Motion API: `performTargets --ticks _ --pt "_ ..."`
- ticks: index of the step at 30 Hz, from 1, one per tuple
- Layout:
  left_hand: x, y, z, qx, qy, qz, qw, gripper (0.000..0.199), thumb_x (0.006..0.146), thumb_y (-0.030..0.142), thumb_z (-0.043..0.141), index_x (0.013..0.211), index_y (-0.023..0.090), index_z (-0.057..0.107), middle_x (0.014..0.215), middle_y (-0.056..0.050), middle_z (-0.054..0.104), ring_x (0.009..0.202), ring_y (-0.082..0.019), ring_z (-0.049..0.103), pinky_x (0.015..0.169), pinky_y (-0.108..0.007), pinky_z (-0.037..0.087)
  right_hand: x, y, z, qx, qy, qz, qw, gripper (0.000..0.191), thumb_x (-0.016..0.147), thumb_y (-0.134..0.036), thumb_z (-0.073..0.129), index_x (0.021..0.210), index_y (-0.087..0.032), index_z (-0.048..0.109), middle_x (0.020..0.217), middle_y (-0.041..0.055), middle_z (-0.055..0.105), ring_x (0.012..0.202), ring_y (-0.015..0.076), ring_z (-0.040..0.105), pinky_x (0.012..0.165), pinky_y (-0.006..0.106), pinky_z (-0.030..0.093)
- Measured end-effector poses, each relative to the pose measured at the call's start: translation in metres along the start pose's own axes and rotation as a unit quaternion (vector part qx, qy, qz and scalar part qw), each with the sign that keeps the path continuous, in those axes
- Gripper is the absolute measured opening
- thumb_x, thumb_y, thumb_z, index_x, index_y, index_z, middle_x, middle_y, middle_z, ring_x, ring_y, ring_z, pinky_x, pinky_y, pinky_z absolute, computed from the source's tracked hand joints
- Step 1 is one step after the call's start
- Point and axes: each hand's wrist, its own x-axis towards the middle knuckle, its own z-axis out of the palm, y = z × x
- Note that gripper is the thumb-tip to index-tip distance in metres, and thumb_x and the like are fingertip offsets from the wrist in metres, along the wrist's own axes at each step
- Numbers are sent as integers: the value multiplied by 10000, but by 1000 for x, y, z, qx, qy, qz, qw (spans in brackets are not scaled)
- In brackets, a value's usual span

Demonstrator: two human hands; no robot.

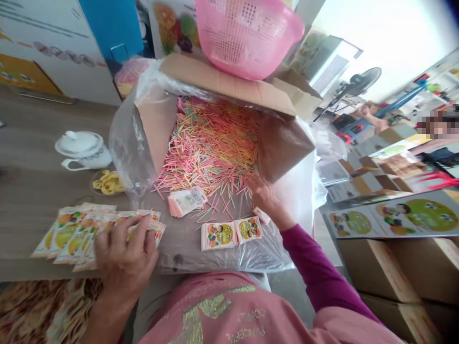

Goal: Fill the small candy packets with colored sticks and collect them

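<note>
My left hand (pixel 125 248) is at the right end of a fanned row of printed packets (pixel 68 234), its fingers bent and closed over the last packet (pixel 156 229); the fingertips are partly hidden. At the front right of a plastic-lined carton (pixel 283 143), my right hand (pixel 263 193) has its fingers curled down among thin pink, yellow and green sticks (pixel 211 148). Its fingertips are blurred. Between the hands lie a stack of small packets (pixel 186 200), back side up, and two printed packet piles, one left (pixel 218 235) and one right (pixel 249 229).
A white lidded pot (pixel 84 148) and a bowl of yellow pieces (pixel 107 182) stand at left. Behind the carton hangs a pink basket (pixel 247 38). Many packets (pixel 46 310) lie below the table edge at lower left. Cartons (pixel 398 267) are at right; another person is farther back.
</note>
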Motion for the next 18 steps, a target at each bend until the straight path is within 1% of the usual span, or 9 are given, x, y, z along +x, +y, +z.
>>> performTargets --ticks 1,2,3,6,8,11,14,16,18 --pt "12 10 5 -32 -1 19 999 303 947 218 575 1219 190 704 1110 -159 720 1000 -333 637 913 -500 487 5 4 0 -24 -8 -11 1000 610 928 -22 366 1398 -234 692 1497 192 568 1374 352 516 1084 500 473" --pt "24 20 13 -63 -24 40 997 280 947 204 567 1182 199 719 1085 -138 728 981 -315 636 908 -477 493 10 8 1 -44 -13 -23 999 624 944 -37 368 1453 -264 648 1562 178 511 1436 366 457 1106 523 451" --pt "34 28 22 -80 -65 59 993 261 939 198 566 1140 203 732 1062 -124 734 973 -310 635 884 -462 497 16 10 2 -60 -17 -35 997 632 957 -52 375 1494 -291 608 1611 161 461 1484 376 402 1130 548 424" --pt "56 43 53 -55 -190 75 977 214 868 163 599 1011 202 753 1017 -120 741 980 -339 629 818 -456 492 35 16 8 -89 -32 -49 994 625 978 -83 408 1526 -342 562 1694 128 348 1555 397 292 1174 627 339" --pt "62 45 67 -34 -226 73 971 216 840 132 601 980 198 750 1018 -128 739 985 -345 630 833 -459 489 47 19 11 -90 -45 -54 993 604 980 -90 431 1508 -345 579 1715 141 301 1569 414 254 1162 669 314" --pt "61 41 73 -27 -219 78 972 211 830 111 595 955 191 744 1002 -133 733 964 -332 631 866 -449 485 62 19 14 -83 -48 -53 994 545 979 -93 439 1457 -279 623 1715 191 277 1575 432 216 1133 685 313" --pt "57 38 71 -28 -201 85 975 205 813 79 589 893 193 740 923 -118 730 922 -309 637 828 -417 480 71 14 15 -75 -36 -48 995 506 967 -72 410 1405 -182 640 1687 215 327 1561 409 239 1126 632 329" --pt "54 35 72 -37 -179 78 980 194 828 79 582 813 205 728 847 -100 722 875 -282 646 783 -388 474 73 10 14 -55 -18 -47 997 508 949 -44 377 1376 -137 636 1615 221 443 1493 367 363 1125 568 335" --pt "51 31 75 -50 -147 64 986 218 863 106 574 729 219 704 779 -83 707 823 -255 649 744 -364 464 72 8 10 -21 2 -33 999 492 931 -34 358 1320 -107 650 1430 226 614 1334 327 523 1108 508 342"
